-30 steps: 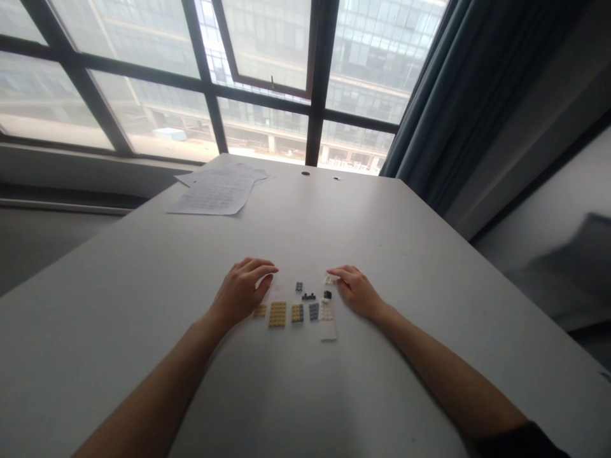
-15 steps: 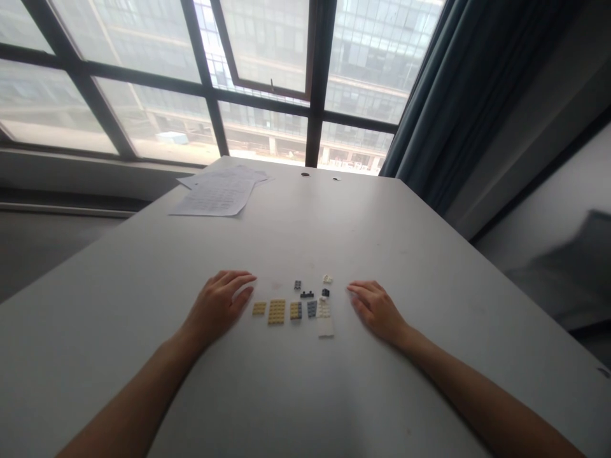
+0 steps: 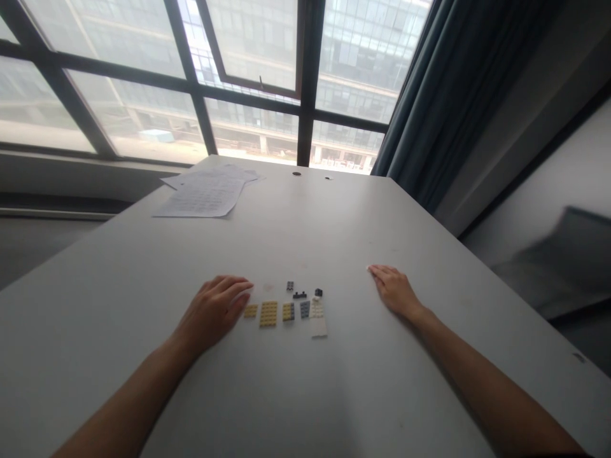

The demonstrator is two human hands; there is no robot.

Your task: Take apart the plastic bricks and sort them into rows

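My left hand (image 3: pixel 210 313) rests on the table with its fingers loosely stretched, holding nothing. Right beside its thumb lies a small tan building plate (image 3: pixel 251 311). Farther right are a larger tan plate (image 3: pixel 268 314), a tan-and-grey piece (image 3: pixel 288 312), a grey plate (image 3: pixel 305 310) and a white studded piece (image 3: pixel 316 309) with a smooth white part (image 3: pixel 319 327) below. Behind them lie a small grey piece (image 3: pixel 290 286), a dark bar-like piece (image 3: pixel 300 295) and a black piece (image 3: pixel 318 292). Away to the right, my right hand (image 3: pixel 395 289) pinches a small white brick (image 3: pixel 368 268) at its fingertips.
The white table (image 3: pixel 267 394) stretches toward the windows. Printed sheets of paper (image 3: pixel 198 196) lie at its far left. A round dark hole (image 3: pixel 296 173) is near the far edge, and a dark blue curtain (image 3: pixel 429 108) hangs at the right.
The small white brick behind the black piece has been taken up by my right hand, which has moved right and away from the pieces. My left hand has stayed about where it was.
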